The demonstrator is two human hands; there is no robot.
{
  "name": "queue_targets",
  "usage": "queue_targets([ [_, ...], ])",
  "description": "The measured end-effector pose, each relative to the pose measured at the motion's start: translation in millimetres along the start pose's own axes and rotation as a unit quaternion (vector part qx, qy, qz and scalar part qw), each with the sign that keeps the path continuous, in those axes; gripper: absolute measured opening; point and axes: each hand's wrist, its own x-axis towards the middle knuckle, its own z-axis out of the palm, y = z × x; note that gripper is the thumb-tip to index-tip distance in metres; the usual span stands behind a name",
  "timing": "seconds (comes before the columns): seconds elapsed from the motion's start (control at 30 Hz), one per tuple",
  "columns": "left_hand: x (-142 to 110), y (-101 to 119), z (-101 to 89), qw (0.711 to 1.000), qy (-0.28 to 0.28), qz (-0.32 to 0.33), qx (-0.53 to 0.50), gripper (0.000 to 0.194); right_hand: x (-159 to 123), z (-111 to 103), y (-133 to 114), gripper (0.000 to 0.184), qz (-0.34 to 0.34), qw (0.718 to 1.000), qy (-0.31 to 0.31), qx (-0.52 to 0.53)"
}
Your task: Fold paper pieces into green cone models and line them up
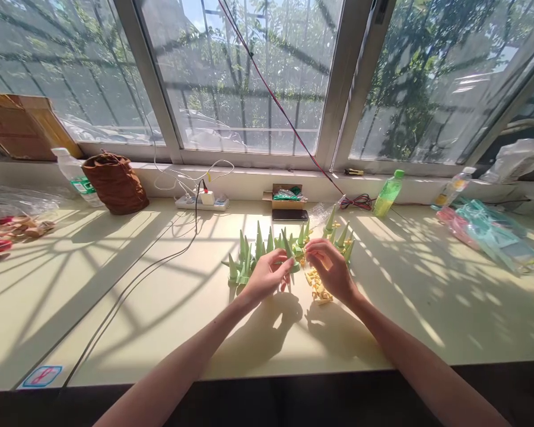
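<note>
Left hand (271, 273) pinches a green cone piece (287, 244) above the surface (160, 332); right hand (331, 270) curls beside it, grip unclear, near small yellow pieces (319, 292). Probably best: hold the cone steady, align fingertips gently.

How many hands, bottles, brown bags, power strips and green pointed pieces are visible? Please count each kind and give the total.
Hands: 2 (left hand, right hand)
Bottles: 3 (left bottle, green bottle, right bottle)
Brown bag: 1
Power strip: 1
Green pointed pieces: overlapping, no sure count
Total: 7, without the green pointed pieces
</note>
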Motion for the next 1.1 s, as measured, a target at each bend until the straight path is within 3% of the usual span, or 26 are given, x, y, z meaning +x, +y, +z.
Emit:
queue_targets([
  [0.43, -1.5, 5.0, 1.8, 0.998, -0.028, -0.016, -0.048, 0.036, -3.2, 8.3, -4.2, 0.008, 0.012, 0.997, 0.014, 0.081],
  [1.1, -2.0, 1.3, 1.2, 0.998, -0.028, -0.005, -0.055, 0.033, -4.7, 7.2, -2.2, 0.008, 0.011, 0.998, 0.014, 0.059],
])
